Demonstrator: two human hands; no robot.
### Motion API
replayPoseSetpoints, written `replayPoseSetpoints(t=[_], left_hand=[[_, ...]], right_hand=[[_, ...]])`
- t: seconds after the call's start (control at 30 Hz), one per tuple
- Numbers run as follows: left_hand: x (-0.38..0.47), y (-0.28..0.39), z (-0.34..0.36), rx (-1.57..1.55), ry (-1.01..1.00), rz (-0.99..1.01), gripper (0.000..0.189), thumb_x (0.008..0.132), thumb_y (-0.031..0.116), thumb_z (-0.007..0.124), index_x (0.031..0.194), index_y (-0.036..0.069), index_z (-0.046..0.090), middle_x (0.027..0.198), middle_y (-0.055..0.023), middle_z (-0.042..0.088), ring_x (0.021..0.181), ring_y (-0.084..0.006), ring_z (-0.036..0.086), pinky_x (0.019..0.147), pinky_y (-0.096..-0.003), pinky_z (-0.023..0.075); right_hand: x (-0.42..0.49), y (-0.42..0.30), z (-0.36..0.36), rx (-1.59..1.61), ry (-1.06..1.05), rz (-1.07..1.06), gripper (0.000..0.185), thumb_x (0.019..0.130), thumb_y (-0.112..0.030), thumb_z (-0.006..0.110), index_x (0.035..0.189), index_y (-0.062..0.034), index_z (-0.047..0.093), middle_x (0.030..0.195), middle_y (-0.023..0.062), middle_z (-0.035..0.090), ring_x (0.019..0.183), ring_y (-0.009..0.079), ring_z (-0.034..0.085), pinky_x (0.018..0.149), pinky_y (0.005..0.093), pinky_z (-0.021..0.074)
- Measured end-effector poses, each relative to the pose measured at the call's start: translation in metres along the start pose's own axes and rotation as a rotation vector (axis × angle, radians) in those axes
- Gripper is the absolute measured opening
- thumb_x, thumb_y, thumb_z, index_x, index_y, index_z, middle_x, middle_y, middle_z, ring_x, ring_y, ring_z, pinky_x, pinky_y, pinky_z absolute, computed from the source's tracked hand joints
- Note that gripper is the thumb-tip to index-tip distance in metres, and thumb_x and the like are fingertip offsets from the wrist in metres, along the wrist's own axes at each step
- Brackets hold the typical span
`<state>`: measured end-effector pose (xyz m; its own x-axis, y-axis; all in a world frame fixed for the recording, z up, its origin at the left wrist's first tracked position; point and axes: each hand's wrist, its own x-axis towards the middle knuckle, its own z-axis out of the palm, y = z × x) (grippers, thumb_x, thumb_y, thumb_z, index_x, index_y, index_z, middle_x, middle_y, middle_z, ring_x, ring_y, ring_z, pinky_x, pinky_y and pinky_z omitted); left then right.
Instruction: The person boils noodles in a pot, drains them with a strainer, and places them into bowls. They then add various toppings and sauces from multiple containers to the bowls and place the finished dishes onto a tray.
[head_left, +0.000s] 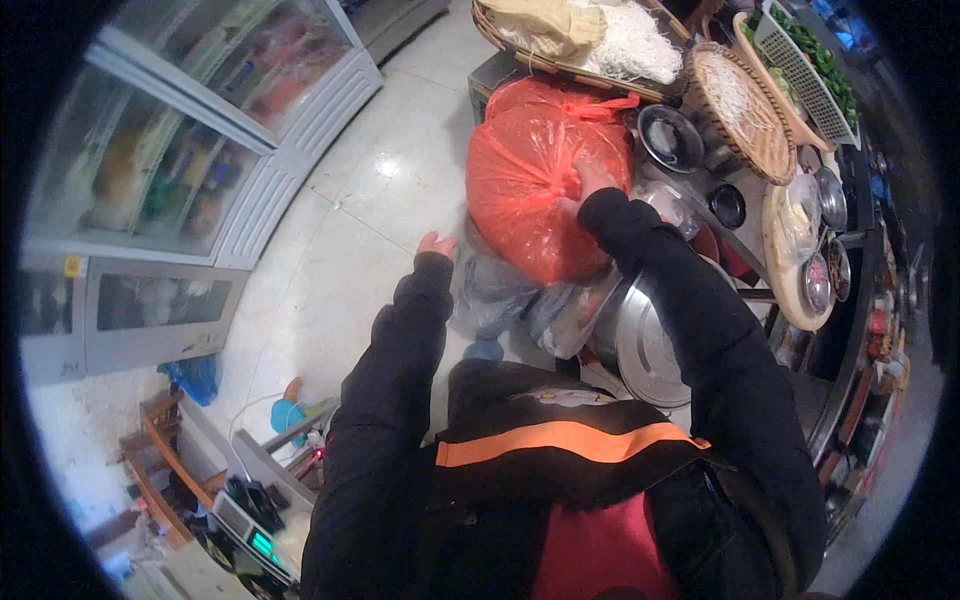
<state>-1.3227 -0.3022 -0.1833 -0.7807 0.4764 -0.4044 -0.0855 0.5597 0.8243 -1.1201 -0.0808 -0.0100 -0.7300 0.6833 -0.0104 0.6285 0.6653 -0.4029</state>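
A large, bulging red plastic bag (517, 161) sits in front of me, its neck gathered in a knot. At that knot my right hand (592, 182) grips the plastic, the fingertips partly hidden in its folds. My left hand (437, 244) hangs just left of the bag, apart from it, with nothing seen in it. Right behind the bag is another tied red plastic bag (536, 96). Below the bag's near side lie clear plastic bags (491, 289), partly covered by it.
A bamboo basket (660, 91) of white noodles stands beyond the bags. To the right are a round woven tray (769, 142), a metal bowl (670, 139) and a large metal lid (649, 345). Glass-door refrigerators (251, 150) line the left, across a tiled floor (352, 217).
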Motion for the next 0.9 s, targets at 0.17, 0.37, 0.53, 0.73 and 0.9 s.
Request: replayPoseSetpoints(t=[0.17, 0.37, 0.53, 0.73, 0.9], left_hand=[[0.041, 0.039, 0.029, -0.025, -0.582, -0.016, 0.042, 0.071, 0.020, 0.051, 0.106, -0.002, 0.046, 0.082, -0.0095, 0.055, 0.072, -0.0183, 0.051, 0.063, -0.0289, 0.0404], [0.039, 0.053, 0.032, 0.046, -0.704, 0.014, 0.033, 0.075, 0.023, 0.047, 0.099, 0.001, 0.051, 0.077, -0.0077, 0.055, 0.067, -0.0180, 0.050, 0.059, -0.0293, 0.0399], [0.053, 0.061, 0.038, -0.155, -0.643, 0.059, 0.037, 0.077, 0.022, 0.048, 0.107, 0.000, 0.046, 0.094, -0.0118, 0.054, 0.087, -0.0195, 0.051, 0.072, -0.0295, 0.0407], [0.038, 0.036, 0.048, -1.014, -0.663, -0.176, 0.040, 0.080, 0.029, 0.046, 0.103, -0.003, 0.048, 0.098, -0.0150, 0.055, 0.094, -0.0243, 0.050, 0.079, -0.0333, 0.0388], [0.023, 0.031, -0.011, 0.458, -0.385, 0.429, 0.037, 0.076, 0.035, 0.047, 0.077, -0.002, 0.052, 0.072, -0.0218, 0.053, 0.070, -0.0340, 0.051, 0.061, -0.0387, 0.0391]], right_hand=[[0.024, -0.010, 0.027, -0.294, -0.119, 0.128, 0.025, 0.064, -0.019, 0.054, 0.083, -0.0048, 0.049, 0.079, 0.0160, 0.055, 0.078, 0.0329, 0.052, 0.069, 0.0403, 0.0425], [0.034, -0.047, -0.034, 0.018, -0.101, -0.002, 0.020, 0.059, -0.010, 0.056, 0.075, -0.0020, 0.047, 0.071, 0.0164, 0.052, 0.070, 0.0321, 0.052, 0.061, 0.0374, 0.0422], [0.051, -0.064, -0.059, 0.202, 0.044, -0.165, 0.014, 0.057, -0.007, 0.054, 0.067, -0.0031, 0.045, 0.062, 0.0122, 0.047, 0.060, 0.0285, 0.050, 0.054, 0.0326, 0.0404], [0.020, -0.093, -0.105, 0.232, 0.024, -0.281, 0.011, 0.055, -0.005, 0.052, 0.062, -0.0053, 0.042, 0.057, 0.0088, 0.046, 0.052, 0.0248, 0.049, 0.048, 0.0303, 0.0388], [-0.030, -0.098, -0.144, 0.307, 0.086, -0.103, 0.012, 0.053, -0.003, 0.051, 0.058, -0.0062, 0.041, 0.053, 0.0042, 0.044, 0.047, 0.0189, 0.046, 0.046, 0.0256, 0.0365]])
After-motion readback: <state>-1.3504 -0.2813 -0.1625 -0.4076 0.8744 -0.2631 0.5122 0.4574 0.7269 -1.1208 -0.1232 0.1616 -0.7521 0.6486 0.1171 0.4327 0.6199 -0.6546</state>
